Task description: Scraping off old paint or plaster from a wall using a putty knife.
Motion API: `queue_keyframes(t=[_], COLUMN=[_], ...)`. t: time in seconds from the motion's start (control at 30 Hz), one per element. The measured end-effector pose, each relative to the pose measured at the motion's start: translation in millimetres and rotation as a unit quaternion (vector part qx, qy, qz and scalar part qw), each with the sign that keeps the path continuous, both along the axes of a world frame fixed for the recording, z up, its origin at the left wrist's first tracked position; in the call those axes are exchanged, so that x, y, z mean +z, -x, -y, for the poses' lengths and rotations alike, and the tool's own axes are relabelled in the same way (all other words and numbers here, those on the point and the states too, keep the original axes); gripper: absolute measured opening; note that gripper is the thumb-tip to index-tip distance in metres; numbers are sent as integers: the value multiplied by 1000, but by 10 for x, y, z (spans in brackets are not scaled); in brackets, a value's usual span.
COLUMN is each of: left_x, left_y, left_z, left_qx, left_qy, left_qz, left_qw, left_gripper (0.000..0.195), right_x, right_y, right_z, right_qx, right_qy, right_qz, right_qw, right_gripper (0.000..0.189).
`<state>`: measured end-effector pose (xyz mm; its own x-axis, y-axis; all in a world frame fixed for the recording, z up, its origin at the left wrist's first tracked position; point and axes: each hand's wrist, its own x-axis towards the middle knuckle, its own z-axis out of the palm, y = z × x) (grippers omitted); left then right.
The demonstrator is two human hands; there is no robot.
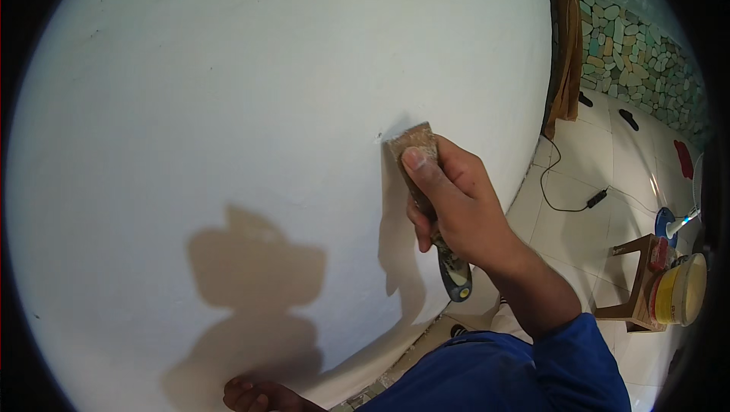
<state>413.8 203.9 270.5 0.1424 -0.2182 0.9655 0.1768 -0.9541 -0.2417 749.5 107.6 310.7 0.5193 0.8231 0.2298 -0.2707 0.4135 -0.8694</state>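
My right hand (456, 201) grips a putty knife (419, 141), thumb on its stained blade, with the dark handle pointing down. The blade's edge is at the white wall (296, 98), close to a small chipped mark (378, 136); whether it touches cannot be told. Low in the view, my left hand (248, 394) is near the wall with its fingers curled. No object shows in it, though its palm is partly hidden. Shadows of my head and arm fall across the wall.
On the tiled floor (576, 241) at the right stands a brown plastic stool (641, 298) with a yellow-and-white bucket (678, 292). Beyond it are a fan base (666, 226), a cable with a switch (597, 199) and scattered footwear (629, 119). Brown cloth (564, 69) hangs by the wall's edge.
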Motion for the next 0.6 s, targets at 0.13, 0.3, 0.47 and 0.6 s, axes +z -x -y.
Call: queue_keyframes(t=[0.13,0.3,0.47,0.6], left_x=[-7,-2,-15,-19], left_y=[-7,-47,-11,5], left_z=[-22,33,-5,-4], left_qx=[4,19,18,10], left_qy=[-13,2,-2,-1], left_qz=[6,16,1,3], left_qw=[1000,1000,1000,1000], left_gripper=[35,35,36,35], right_x=[26,7,-4,29], right_y=[-12,9,-8,10], right_z=[-66,-21,-72,-15], right_qx=[4,-2,4,3], right_qy=[14,8,6,0], right_qz=[5,4,10,-1], right_qw=[1000,1000,1000,1000], right_gripper=[32,33,33,32])
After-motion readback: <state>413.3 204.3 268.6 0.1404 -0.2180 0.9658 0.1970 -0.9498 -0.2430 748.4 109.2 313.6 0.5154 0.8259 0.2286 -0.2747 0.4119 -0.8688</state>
